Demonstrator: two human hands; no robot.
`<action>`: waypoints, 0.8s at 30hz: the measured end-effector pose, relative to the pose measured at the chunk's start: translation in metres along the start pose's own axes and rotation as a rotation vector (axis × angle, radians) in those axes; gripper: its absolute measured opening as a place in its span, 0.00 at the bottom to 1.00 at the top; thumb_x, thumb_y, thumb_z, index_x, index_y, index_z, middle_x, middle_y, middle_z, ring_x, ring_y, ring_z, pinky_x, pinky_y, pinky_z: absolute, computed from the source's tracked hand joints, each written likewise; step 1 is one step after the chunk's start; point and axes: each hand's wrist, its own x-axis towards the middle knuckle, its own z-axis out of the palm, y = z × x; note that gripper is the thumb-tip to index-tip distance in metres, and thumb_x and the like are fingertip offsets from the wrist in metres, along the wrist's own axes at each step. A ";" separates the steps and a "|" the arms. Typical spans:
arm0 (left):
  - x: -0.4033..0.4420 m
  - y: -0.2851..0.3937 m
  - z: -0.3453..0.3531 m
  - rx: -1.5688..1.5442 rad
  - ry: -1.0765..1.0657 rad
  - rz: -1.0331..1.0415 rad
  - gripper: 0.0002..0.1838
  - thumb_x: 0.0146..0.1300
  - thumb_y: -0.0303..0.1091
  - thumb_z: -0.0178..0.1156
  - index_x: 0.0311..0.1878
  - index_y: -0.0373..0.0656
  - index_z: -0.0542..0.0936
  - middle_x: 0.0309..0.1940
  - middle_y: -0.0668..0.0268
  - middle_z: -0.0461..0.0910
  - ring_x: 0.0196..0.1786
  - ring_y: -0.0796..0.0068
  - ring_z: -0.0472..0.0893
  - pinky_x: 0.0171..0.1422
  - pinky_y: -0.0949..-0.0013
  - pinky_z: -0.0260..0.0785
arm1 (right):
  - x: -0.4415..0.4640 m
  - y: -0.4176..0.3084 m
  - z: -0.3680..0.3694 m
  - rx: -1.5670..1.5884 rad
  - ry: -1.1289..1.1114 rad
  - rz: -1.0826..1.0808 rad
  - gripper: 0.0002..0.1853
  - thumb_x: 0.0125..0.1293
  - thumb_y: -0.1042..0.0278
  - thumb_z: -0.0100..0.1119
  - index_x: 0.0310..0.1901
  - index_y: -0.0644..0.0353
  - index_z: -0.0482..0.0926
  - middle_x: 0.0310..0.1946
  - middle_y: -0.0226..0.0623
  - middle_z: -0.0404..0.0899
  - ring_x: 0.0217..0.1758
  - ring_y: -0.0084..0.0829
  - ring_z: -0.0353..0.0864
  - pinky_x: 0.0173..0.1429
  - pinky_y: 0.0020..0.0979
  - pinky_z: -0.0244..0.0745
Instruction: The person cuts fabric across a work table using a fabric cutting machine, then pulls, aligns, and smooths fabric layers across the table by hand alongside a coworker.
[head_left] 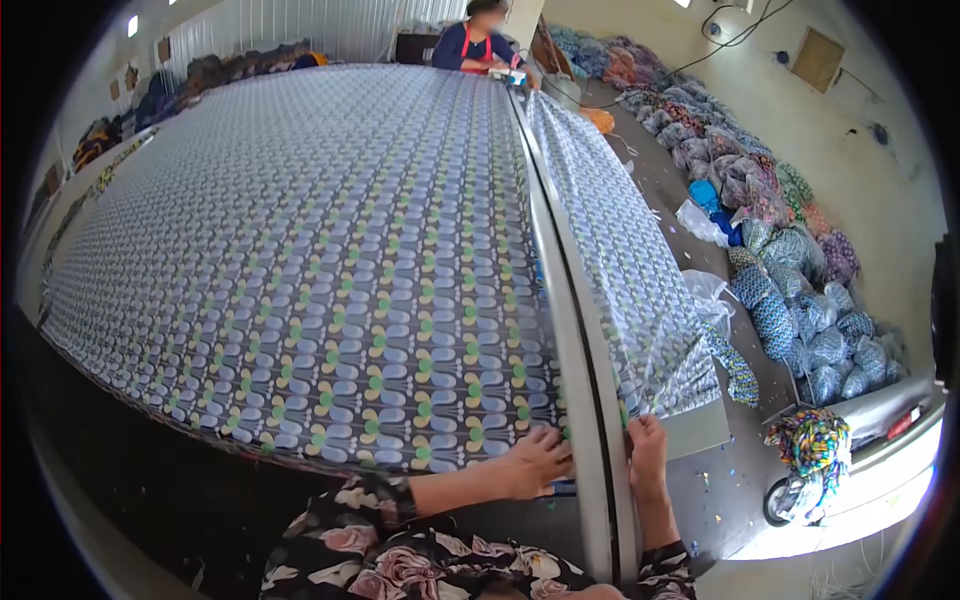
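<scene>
A wide sheet of patterned fabric [330,270], printed with blue, green and yellow motifs on dark ground, covers the large table. Along its right side runs a long metal rail [567,290] with a dark slot, passing between my two hands. My left hand [540,463] lies on the fabric's near edge just left of the rail, fingers stretched out. Right of the rail, my right hand [647,445] is closed on the near edge of the fabric strip [625,260] that hangs over the table's side. The fingertips of this hand are partly hidden.
At the rail's far end a person [478,42] in a red apron has a hand by a small white device [508,75]. Bagged fabric bundles [770,200] line the right wall. A multicoloured bundle [812,440] sits at the lower right. More cloth piles [240,70] stand behind the table.
</scene>
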 end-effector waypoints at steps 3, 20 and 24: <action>0.002 0.017 0.023 0.141 0.199 0.189 0.17 0.48 0.40 0.61 0.42 0.45 0.79 0.47 0.60 0.72 0.55 0.62 0.70 0.65 0.52 0.53 | 0.000 -0.006 -0.002 0.090 -0.022 -0.021 0.04 0.65 0.72 0.52 0.32 0.60 0.72 0.22 0.24 0.71 0.22 0.14 0.66 0.25 0.19 0.60; 0.018 -0.061 -0.086 0.328 0.349 -0.184 0.24 0.53 0.26 0.57 0.56 0.44 0.73 0.61 0.50 0.61 0.63 0.45 0.62 0.62 0.48 0.59 | 0.049 0.011 -0.048 -0.129 0.065 -0.064 0.04 0.63 0.71 0.52 0.32 0.61 0.72 0.18 0.27 0.71 0.13 0.17 0.69 0.14 0.20 0.63; 0.039 -0.075 -0.080 0.386 0.488 -0.166 0.23 0.54 0.27 0.56 0.57 0.45 0.72 0.59 0.52 0.64 0.60 0.48 0.65 0.61 0.49 0.60 | 0.045 -0.011 -0.070 -0.092 0.045 -0.040 0.04 0.64 0.70 0.54 0.35 0.60 0.74 0.19 0.26 0.71 0.11 0.16 0.66 0.15 0.20 0.63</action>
